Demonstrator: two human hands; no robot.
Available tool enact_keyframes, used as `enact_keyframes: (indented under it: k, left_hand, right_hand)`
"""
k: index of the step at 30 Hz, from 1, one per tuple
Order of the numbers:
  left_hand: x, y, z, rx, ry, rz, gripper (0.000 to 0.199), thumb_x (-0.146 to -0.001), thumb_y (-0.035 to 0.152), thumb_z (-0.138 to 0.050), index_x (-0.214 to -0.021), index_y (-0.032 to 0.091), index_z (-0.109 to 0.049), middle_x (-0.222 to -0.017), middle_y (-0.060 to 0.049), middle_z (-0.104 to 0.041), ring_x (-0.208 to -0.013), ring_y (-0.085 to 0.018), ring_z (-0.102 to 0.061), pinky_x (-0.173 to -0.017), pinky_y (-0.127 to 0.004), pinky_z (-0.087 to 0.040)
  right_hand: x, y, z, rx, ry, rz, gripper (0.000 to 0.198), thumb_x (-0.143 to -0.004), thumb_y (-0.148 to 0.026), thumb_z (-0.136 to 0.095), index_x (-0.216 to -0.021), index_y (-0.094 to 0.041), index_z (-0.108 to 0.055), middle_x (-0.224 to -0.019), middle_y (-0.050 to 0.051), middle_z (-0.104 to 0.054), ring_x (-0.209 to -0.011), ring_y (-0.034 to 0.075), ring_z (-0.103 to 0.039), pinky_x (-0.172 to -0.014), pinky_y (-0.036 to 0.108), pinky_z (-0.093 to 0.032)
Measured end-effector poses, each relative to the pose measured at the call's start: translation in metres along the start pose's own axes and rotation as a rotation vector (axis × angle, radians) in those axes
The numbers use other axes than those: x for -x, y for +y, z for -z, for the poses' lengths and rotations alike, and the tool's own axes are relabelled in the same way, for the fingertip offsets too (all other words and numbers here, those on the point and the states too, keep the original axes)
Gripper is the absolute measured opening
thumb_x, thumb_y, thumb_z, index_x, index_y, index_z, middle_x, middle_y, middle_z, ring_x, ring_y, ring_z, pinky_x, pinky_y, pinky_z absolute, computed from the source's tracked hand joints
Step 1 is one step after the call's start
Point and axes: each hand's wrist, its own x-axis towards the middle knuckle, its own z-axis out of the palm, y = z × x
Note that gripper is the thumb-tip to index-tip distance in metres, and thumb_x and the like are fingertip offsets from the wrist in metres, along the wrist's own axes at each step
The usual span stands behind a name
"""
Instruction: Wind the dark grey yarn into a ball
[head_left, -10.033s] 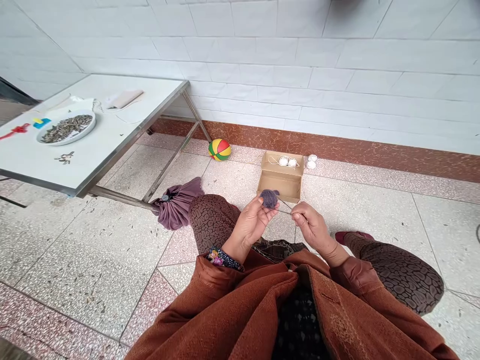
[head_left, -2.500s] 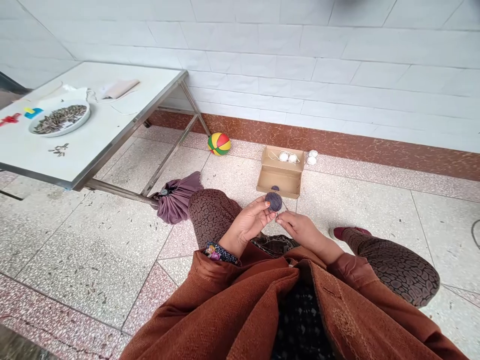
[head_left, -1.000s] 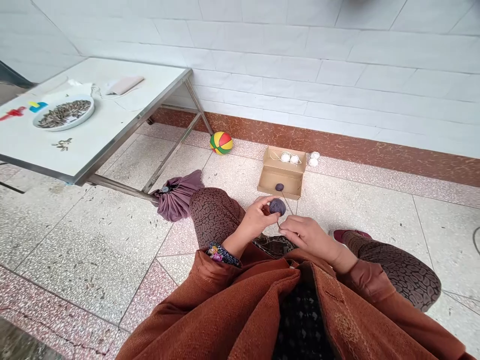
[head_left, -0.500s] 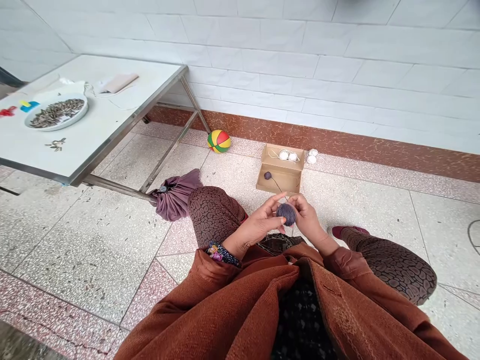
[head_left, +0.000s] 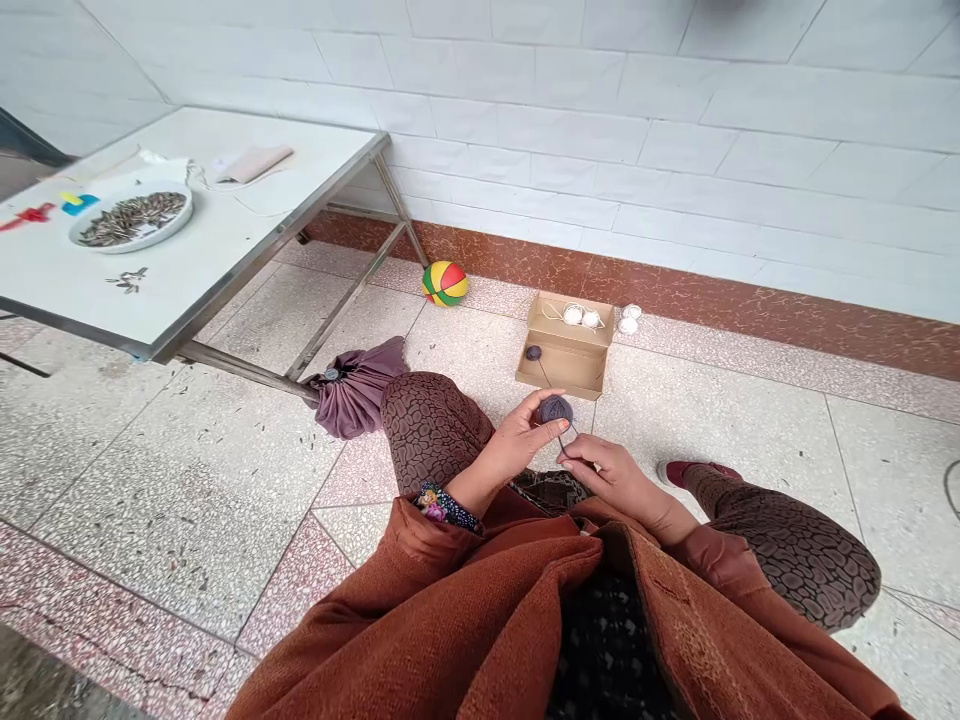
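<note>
My left hand [head_left: 520,440] is closed around a dark purple-grey ball of yarn [head_left: 556,409], thumb in front and fingers behind. Below and to the right of that ball, my right hand [head_left: 609,470] pinches the yarn strand [head_left: 565,446] between thumb and fingers. On the floor ahead, an open cardboard box [head_left: 571,367] holds a smaller dark yarn ball [head_left: 533,353], from which a strand runs up to the ball in my left hand. White yarn balls [head_left: 573,314] lie in the box's lid part, and others [head_left: 628,320] sit on the floor beside it.
A striped ball [head_left: 445,284] rests near the wall. At left stands a metal-framed table [head_left: 247,225] bearing a plate [head_left: 187,214] of sunflower seeds and a folded cloth [head_left: 257,163]. A purple cloth bag [head_left: 358,388] lies by the table leg, next to my knee.
My right hand has moved away from the yarn ball, down toward me, drawing a strand. My left hand has shifted slightly left and up with the ball.
</note>
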Motion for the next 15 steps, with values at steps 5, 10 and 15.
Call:
enact_keyframes:
  k: [5,10,15]
  left_hand:
    - [0.006,-0.002,-0.004,-0.106,-0.1,-0.016,0.057,-0.089,0.042,-0.071,-0.142,0.026,-0.059,-0.115,-0.006,-0.062,-0.086,-0.015,-0.056,-0.079,-0.028,-0.044]
    - [0.009,-0.01,-0.006,-0.025,-0.184,0.041,0.059,-0.093,0.042,-0.065,-0.149,0.028,-0.053,-0.12,-0.008,-0.061,-0.085,-0.014,-0.057,-0.078,-0.03,-0.046]
    - [0.008,-0.012,-0.005,0.109,-0.239,0.099,0.067,-0.089,0.035,-0.07,-0.152,0.033,-0.048,-0.124,-0.007,-0.061,-0.088,-0.015,-0.062,-0.075,-0.029,-0.047]
  right_hand:
    - [-0.017,-0.018,0.02,-0.024,0.157,0.034,0.021,-0.104,-0.036,-0.054,-0.099,-0.025,-0.072,-0.086,0.005,-0.071,-0.08,0.02,-0.066,-0.076,0.034,-0.054]
    - [-0.025,-0.014,0.023,-0.004,0.296,-0.031,0.018,-0.101,-0.035,-0.057,-0.095,-0.025,-0.071,-0.086,0.005,-0.071,-0.081,0.021,-0.065,-0.077,0.036,-0.054]
    - [-0.026,0.004,0.019,-0.012,0.379,-0.13,0.014,-0.098,-0.033,-0.061,-0.089,-0.024,-0.068,-0.082,0.003,-0.068,-0.077,0.019,-0.063,-0.074,0.033,-0.051]
